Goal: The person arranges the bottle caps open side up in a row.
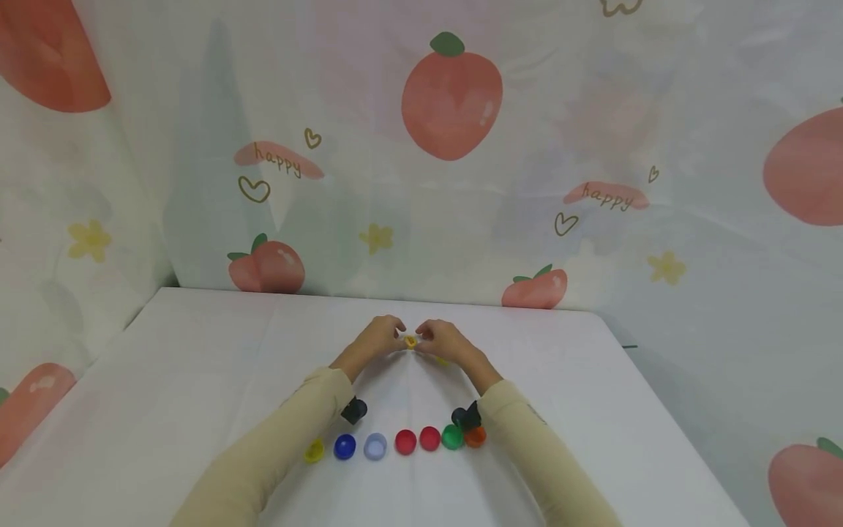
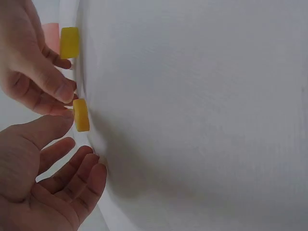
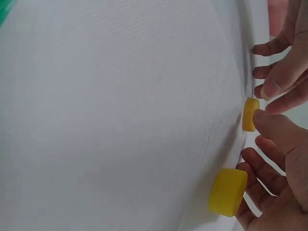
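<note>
In the head view, my left hand (image 1: 378, 335) and right hand (image 1: 449, 342) meet over the table's far part, around an orange-yellow bottle cap (image 1: 410, 342). In the left wrist view the left thumb (image 2: 60, 124) reaches the edge of this cap (image 2: 81, 115), its other fingers spread and bent below. From the right wrist view, the right thumb (image 3: 269, 122) likewise overlaps the cap's edge (image 3: 249, 114), while its index finger stands apart from the thumb. A brighter yellow cap (image 3: 228, 192) sits beside the right fingers, partly hidden by that hand in the head view.
Nearer along the white table (image 1: 566, 410) is a row of caps: yellow (image 1: 314, 450), dark blue (image 1: 345, 446), light blue (image 1: 375, 446), two red (image 1: 405, 441), green (image 1: 452, 437) and orange (image 1: 475, 437). Black wrist cameras (image 1: 354, 410) hang under the sleeves. A peach-print cloth (image 1: 369, 183) backs the table.
</note>
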The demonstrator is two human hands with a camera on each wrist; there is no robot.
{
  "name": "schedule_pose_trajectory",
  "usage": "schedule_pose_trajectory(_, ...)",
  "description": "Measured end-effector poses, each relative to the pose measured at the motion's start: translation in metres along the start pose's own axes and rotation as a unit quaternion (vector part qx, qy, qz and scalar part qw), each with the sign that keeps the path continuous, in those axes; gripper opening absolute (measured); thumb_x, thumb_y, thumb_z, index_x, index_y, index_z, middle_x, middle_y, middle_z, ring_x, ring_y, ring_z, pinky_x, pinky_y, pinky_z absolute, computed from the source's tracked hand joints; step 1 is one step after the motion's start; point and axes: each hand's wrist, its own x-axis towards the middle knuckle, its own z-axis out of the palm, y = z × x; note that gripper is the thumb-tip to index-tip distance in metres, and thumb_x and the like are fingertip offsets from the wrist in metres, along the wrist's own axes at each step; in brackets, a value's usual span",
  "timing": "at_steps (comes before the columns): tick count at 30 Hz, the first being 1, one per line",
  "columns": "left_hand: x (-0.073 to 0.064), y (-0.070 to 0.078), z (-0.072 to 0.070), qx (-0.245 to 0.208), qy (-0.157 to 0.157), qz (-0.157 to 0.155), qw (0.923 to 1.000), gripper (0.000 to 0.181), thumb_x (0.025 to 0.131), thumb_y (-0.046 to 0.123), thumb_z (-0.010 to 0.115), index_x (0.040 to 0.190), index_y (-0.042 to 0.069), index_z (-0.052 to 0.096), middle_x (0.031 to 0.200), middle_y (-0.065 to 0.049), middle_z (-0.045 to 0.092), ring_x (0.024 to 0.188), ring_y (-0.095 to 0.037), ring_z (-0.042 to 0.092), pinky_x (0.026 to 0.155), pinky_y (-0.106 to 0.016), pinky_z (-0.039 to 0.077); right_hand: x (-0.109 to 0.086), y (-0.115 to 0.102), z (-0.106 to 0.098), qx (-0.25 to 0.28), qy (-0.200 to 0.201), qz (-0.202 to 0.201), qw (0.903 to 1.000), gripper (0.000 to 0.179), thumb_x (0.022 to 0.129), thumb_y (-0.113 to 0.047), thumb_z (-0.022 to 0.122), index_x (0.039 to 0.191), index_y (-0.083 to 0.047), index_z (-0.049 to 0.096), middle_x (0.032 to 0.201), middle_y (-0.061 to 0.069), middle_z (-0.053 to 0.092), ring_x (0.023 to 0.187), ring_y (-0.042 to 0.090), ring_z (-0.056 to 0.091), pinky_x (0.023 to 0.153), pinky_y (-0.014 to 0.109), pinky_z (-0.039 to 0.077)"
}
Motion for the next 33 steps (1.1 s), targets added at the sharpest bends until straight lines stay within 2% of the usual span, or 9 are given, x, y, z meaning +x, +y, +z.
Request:
schedule_pose_trajectory(4, 0.004, 0.000, 0.003, 0.022, 0.003, 0.013, 0.9997, 0.030, 0.084, 0.015, 0.071, 0.107, -0.003, 0.065, 0.095, -0.011, 0.064, 0.086, -0.021, 0.059, 0.077, -0.032, 0.049, 0.003, -0.002, 0.003, -0.014, -0.001, -0.002, 0.9999, 0.027, 0.086, -0.011, 0.069, 0.110, -0.001, 0.063, 0.099, 0.009, 0.062, 0.093, 0.022, 0.056, 0.085, 0.036, 0.047)
schedule_pose_trajectory(9, 0.008, -0.003, 0.005, 0.023, 0.003, 0.021, 0.9995, 0.030, 0.083, 0.016, 0.073, 0.105, -0.004, 0.066, 0.095, -0.012, 0.064, 0.088, -0.022, 0.059, 0.080, -0.032, 0.048, 0.005, -0.003, 0.008, -0.057, 0.011, 0.004, 0.9983, 0.026, 0.085, -0.018, 0.071, 0.107, -0.004, 0.066, 0.097, 0.008, 0.059, 0.092, 0.024, 0.056, 0.081, 0.042, 0.047)
schedule_pose_trajectory(16, 0.008, -0.006, 0.007, 0.036, 0.006, 0.039, 0.9986, 0.023, 0.084, 0.017, 0.072, 0.099, 0.000, 0.070, 0.092, -0.009, 0.063, 0.086, -0.020, 0.056, 0.080, -0.034, 0.046, 0.007, -0.003, 0.013, -0.110, 0.028, -0.021, 0.9933, 0.026, 0.084, -0.023, 0.072, 0.103, -0.006, 0.068, 0.097, 0.009, 0.060, 0.092, 0.026, 0.057, 0.077, 0.047, 0.047)
schedule_pose_trajectory(21, 0.008, -0.006, 0.006, 0.032, 0.000, 0.034, 0.9989, 0.023, 0.084, 0.018, 0.072, 0.100, 0.002, 0.070, 0.093, -0.007, 0.061, 0.087, -0.019, 0.055, 0.080, -0.033, 0.047, 0.007, -0.003, 0.012, -0.117, 0.027, -0.016, 0.9927, 0.025, 0.084, -0.023, 0.072, 0.101, -0.006, 0.068, 0.096, 0.007, 0.061, 0.092, 0.024, 0.057, 0.078, 0.047, 0.045)
schedule_pose_trajectory(26, 0.007, -0.007, 0.006, 0.006, -0.007, 0.031, 0.9995, 0.020, 0.084, 0.015, 0.070, 0.100, 0.002, 0.070, 0.094, -0.008, 0.063, 0.089, -0.020, 0.058, 0.080, -0.034, 0.047, 0.004, -0.004, 0.010, -0.123, 0.021, -0.022, 0.9919, 0.025, 0.083, -0.025, 0.073, 0.099, -0.006, 0.069, 0.094, 0.005, 0.061, 0.092, 0.023, 0.056, 0.078, 0.047, 0.041)
schedule_pose_trajectory(33, 0.002, -0.008, 0.003, -0.043, -0.026, 0.030, 0.9983, 0.021, 0.089, 0.014, 0.066, 0.106, 0.002, 0.069, 0.091, -0.007, 0.065, 0.082, -0.019, 0.058, 0.071, -0.031, 0.048, 0.000, -0.006, 0.006, -0.134, 0.018, -0.033, 0.9903, 0.028, 0.082, -0.028, 0.074, 0.100, -0.007, 0.070, 0.096, 0.004, 0.064, 0.093, 0.022, 0.057, 0.076, 0.044, 0.037)
